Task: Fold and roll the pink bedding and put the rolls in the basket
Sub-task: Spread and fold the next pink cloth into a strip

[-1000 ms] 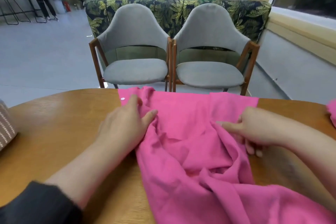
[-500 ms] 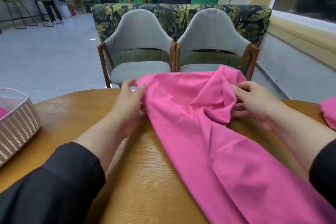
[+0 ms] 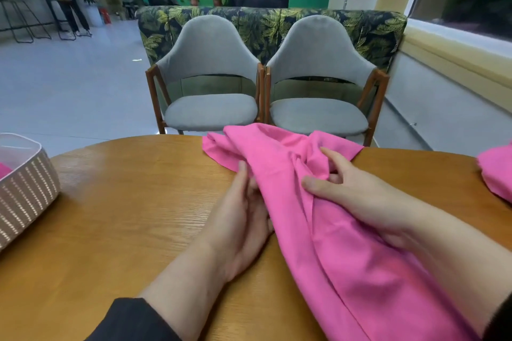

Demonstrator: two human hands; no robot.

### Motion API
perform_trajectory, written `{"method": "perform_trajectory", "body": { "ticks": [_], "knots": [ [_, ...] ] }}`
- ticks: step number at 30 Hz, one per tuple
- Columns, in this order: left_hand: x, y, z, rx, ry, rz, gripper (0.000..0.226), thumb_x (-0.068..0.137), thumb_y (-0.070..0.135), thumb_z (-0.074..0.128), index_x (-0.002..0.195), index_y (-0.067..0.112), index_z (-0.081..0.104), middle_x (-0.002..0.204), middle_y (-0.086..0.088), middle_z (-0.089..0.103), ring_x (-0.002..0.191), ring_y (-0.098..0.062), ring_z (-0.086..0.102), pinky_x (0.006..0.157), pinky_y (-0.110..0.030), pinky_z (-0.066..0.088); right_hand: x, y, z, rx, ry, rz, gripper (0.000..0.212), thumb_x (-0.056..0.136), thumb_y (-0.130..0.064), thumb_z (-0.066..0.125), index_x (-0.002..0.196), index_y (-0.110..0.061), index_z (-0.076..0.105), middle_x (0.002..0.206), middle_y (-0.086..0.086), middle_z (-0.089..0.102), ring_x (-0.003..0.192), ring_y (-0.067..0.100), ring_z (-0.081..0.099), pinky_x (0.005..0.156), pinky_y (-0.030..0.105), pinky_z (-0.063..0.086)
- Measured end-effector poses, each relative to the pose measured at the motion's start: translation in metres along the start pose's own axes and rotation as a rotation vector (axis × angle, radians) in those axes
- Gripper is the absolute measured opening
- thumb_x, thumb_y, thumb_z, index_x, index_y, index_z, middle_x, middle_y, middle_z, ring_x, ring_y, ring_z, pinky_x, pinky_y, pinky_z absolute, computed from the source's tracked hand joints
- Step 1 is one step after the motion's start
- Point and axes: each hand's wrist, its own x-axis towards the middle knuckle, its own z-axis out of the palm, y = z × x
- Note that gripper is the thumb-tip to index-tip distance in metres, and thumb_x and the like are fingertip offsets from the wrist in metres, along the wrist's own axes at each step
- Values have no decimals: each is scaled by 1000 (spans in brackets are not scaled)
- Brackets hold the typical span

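A long pink sheet (image 3: pixel 327 235) lies bunched across the round wooden table (image 3: pixel 133 202), running from the far edge down to the bottom right. My left hand (image 3: pixel 243 219) lies along its left edge with the fingers tucked under the cloth. My right hand (image 3: pixel 349 191) rests on top, thumb and fingers gathering a fold of the fabric. A pale woven basket (image 3: pixel 25 191) stands at the table's left edge with a bit of pink inside. Another pink piece (image 3: pixel 496 169) lies at the right edge.
Two grey chairs (image 3: pixel 210 91) stand just beyond the table's far edge, backed by a leaf-patterned bench. A person in dark clothes sits behind it, and another stands far left. A wall with a window ledge runs along the right.
The raised end of the pink sheet has come down onto the table. Both my hands pulled back toward me and closer together along the bunched cloth.
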Motion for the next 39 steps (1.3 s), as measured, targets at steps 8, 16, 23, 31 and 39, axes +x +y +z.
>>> {"method": "perform_trajectory", "body": {
  "ticks": [8,16,23,31,39],
  "knots": [
    [4,-17,-8,504,104,152,38,89,7,68,125,15,63,116,-14,72,101,-25,68,87,-41,57,10,-6,11,28,257,-170,42,93,-9,50,123,-37,60,103,-18,68,85,-12,62,64,6,46],
    [-6,-17,-19,1020,261,348,44,89,-14,61,129,3,53,128,-12,61,102,0,56,94,-18,46,0,-1,17,-397,493,-288,76,82,-71,56,146,-32,46,92,-19,47,90,6,51,82,27,40],
    [-6,-2,-10,1238,282,524,15,72,24,41,57,26,45,61,7,56,60,-6,41,62,-34,36,3,-3,42,-508,312,-248,54,87,-28,71,139,-25,54,73,-19,50,77,3,54,70,23,40],
    [-6,21,-32,747,523,551,25,99,15,54,103,28,75,93,8,75,82,-7,65,75,-34,53,9,-12,-3,-401,644,-289,28,92,-4,52,106,-9,76,99,1,72,94,14,60,74,25,39],
    [-12,56,-79,1112,640,516,20,97,23,60,85,18,75,84,2,73,74,-5,61,66,-23,46,17,36,-51,-610,631,-68,29,89,-9,60,112,-17,75,117,6,72,110,26,64,88,31,46]
  ]
}}
